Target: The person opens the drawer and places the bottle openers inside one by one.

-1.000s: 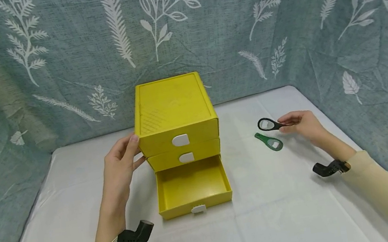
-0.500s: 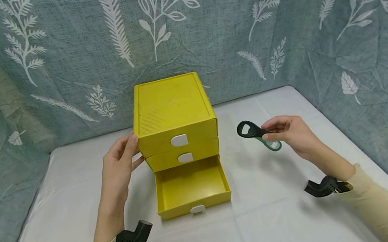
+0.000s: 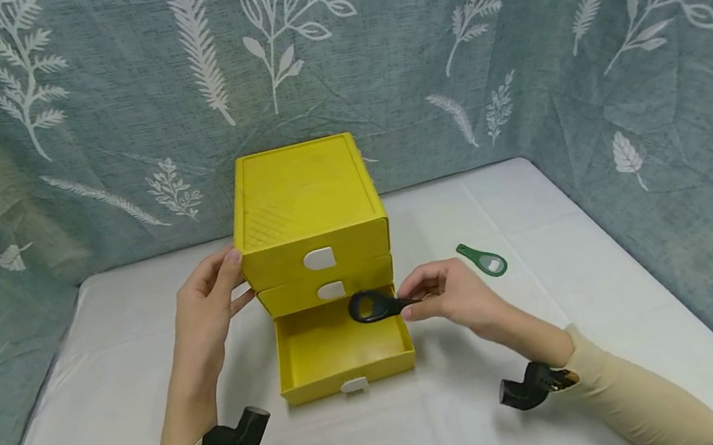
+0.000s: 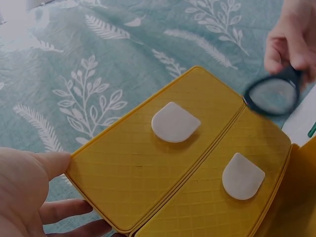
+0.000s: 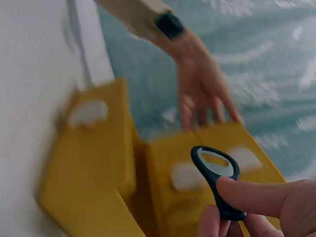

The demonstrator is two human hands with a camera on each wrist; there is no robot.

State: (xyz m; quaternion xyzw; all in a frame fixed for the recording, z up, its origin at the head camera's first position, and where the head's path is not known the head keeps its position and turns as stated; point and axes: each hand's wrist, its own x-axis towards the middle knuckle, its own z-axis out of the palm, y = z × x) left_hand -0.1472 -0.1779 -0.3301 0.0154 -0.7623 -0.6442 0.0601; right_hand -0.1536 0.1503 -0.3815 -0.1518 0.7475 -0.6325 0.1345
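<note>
The right hand pinches a black bottle opener by its handle between thumb and fingertips, with the ring end pointing away from the palm, toward the person's left. The opener's long axis runs roughly level and crosswise, and the ring hangs just over the right rear part of the open bottom drawer, close beneath the front of the middle drawer. So the drawer's hollow lies directly below and slightly forward of the grip. The left hand rests against the left side of the yellow drawer box, thumb at the top front corner and fingers relaxed along the wall, holding nothing. A green bottle opener lies flat on the white table, well apart from both hands, nearer the right one. The head view shows the opener over the drawer; the right wrist view, blurred, shows the pinch on the handle and the ring's hole; the left wrist view shows the two closed drawer fronts and their white tabs.
</note>
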